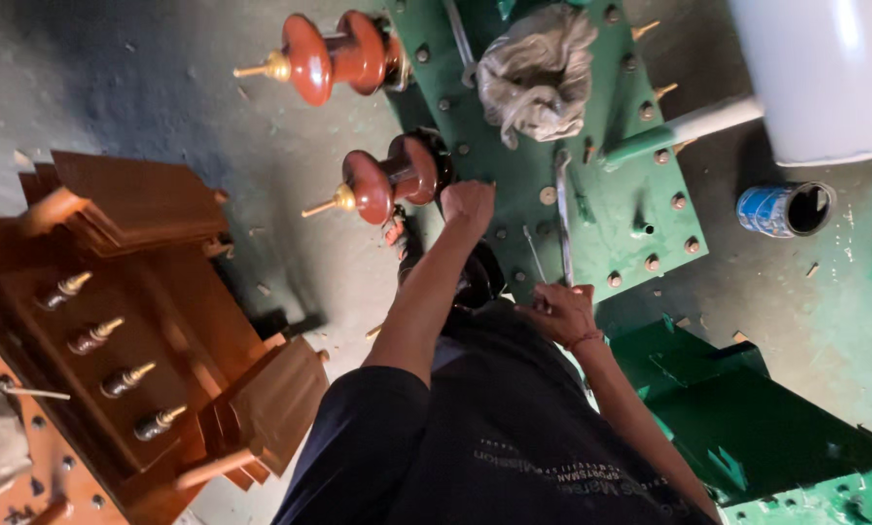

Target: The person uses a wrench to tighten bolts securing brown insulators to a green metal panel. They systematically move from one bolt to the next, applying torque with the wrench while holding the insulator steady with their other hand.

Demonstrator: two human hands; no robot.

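Note:
A green bolted metal lid (611,204) lies ahead of me. A brown porcelain insulator (387,180) with a brass tip sticks out from its left edge. My left hand (467,204) is closed into a fist right at the insulator's dark base; what its fingers hold is hidden. My right hand (560,313), with a red thread on the wrist, rests at the lid's near edge, fingers closed on a thin metal rod (533,255). A long flat spanner (562,214) lies on the lid just beyond it. My dark shirt fills the bottom middle.
A second brown insulator (329,53) and a grey rag (538,68) sit farther along the lid. A white tank (825,68), a grey pipe (694,124) and a blue tin (784,209) are at right. A brown finned unit (134,321) stands left; green metal parts (747,418) lie lower right.

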